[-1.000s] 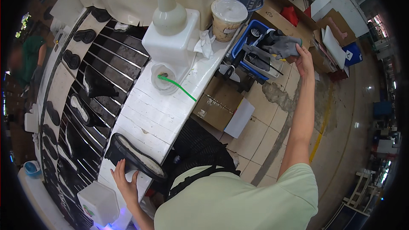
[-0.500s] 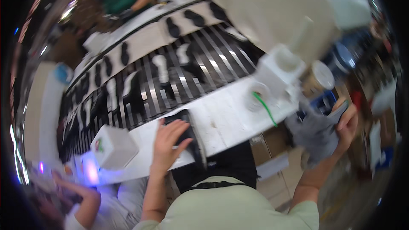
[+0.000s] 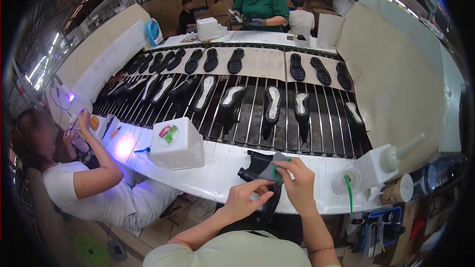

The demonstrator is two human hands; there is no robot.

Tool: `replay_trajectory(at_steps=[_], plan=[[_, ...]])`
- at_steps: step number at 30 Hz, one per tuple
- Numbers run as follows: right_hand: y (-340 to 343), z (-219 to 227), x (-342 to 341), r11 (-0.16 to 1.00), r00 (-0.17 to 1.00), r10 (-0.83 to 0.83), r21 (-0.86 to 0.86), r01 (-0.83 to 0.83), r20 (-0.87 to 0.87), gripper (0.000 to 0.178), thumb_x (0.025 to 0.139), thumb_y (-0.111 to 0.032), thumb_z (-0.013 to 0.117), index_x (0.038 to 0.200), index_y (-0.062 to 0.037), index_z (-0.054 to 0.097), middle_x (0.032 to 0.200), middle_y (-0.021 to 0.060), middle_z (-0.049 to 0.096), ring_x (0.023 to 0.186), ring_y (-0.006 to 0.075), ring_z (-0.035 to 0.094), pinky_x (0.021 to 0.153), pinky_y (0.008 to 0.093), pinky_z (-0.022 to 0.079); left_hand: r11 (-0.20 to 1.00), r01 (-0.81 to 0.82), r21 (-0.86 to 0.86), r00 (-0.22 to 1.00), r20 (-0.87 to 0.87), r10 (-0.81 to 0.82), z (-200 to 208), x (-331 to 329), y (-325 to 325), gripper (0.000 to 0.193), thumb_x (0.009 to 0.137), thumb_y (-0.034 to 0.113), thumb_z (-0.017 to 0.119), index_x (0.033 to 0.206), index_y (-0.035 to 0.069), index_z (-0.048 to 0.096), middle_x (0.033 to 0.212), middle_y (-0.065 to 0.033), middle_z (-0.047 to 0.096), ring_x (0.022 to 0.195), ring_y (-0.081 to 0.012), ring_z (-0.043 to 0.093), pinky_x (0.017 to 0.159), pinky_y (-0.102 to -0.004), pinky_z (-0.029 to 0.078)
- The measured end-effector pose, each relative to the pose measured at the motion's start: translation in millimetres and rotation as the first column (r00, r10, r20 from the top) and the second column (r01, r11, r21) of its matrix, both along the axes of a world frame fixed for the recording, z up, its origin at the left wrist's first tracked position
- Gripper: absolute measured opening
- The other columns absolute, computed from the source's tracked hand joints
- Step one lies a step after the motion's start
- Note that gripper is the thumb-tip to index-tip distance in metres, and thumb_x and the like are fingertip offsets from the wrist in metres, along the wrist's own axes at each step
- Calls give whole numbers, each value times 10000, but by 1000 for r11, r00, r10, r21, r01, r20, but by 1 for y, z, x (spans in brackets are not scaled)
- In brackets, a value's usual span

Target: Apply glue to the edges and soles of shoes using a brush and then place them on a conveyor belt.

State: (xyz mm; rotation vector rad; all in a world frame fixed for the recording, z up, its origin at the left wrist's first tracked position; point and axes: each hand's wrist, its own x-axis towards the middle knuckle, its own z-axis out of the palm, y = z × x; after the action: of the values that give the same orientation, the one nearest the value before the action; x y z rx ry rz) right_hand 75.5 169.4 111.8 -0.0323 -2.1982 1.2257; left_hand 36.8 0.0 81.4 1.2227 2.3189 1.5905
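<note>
A grey cloth piece with a green edge, apparently a glove, is pinched between the fingertips of my right hand. Close beside it, my left hand has its thumb and index finger apart, the index tip near the green edge. Under the glove lies a black shoe upper at the near table edge, partly covered by the glove and my hands.
Ahead runs a slatted conveyor carrying black shoe uppers with whitish bottoms; black soles line a beige strip behind. A white box stands left, a white bottle and a pot with a green-handled tool right. Co-workers sit left and stand opposite.
My right hand has brought the grey glove from the far right to above the black shoe upper. My left hand has come off the shoe toward the glove. The view has levelled.
</note>
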Motion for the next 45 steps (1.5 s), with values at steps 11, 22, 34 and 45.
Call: replay_trajectory(at_steps=[11,22,34,45], plan=[[-11,12,-5,998,971,71,-17,-69,227,125,755,-30,731,843,-48,644,876,61,617,719,152,592,590,285,460,961,-127,246,903,430,9,17,-29,12,472,876,20,625,1321,47,470,1077,-134,611,976,-168,627,800,-269,528],[-26,-4,-15,991,987,-121,-64,115,-109,141,777,55,700,851,21,585,764,89,610,588,125,565,535,234,452,980,-192,-46,972,130,196,41,-7,13,413,871,107,616,1273,66,530,532,-79,535,434,-172,540,459,-294,421],[-22,-27,-11,821,994,104,-560,-108,-38,86,820,28,666,851,-2,591,804,41,611,749,116,575,699,238,437,901,-168,399,-6,914,-406,-25,-69,41,363,1002,274,356,788,64,560,399,63,325,303,-41,274,308,-176,233],[-13,-14,-11,864,972,211,-484,-137,102,125,827,-59,698,909,-11,617,667,-73,494,619,6,399,553,179,308,499,-89,862,264,503,-823,-28,-66,87,433,957,93,404,1384,27,420,1171,-33,587,931,-93,592,805,-267,492]])
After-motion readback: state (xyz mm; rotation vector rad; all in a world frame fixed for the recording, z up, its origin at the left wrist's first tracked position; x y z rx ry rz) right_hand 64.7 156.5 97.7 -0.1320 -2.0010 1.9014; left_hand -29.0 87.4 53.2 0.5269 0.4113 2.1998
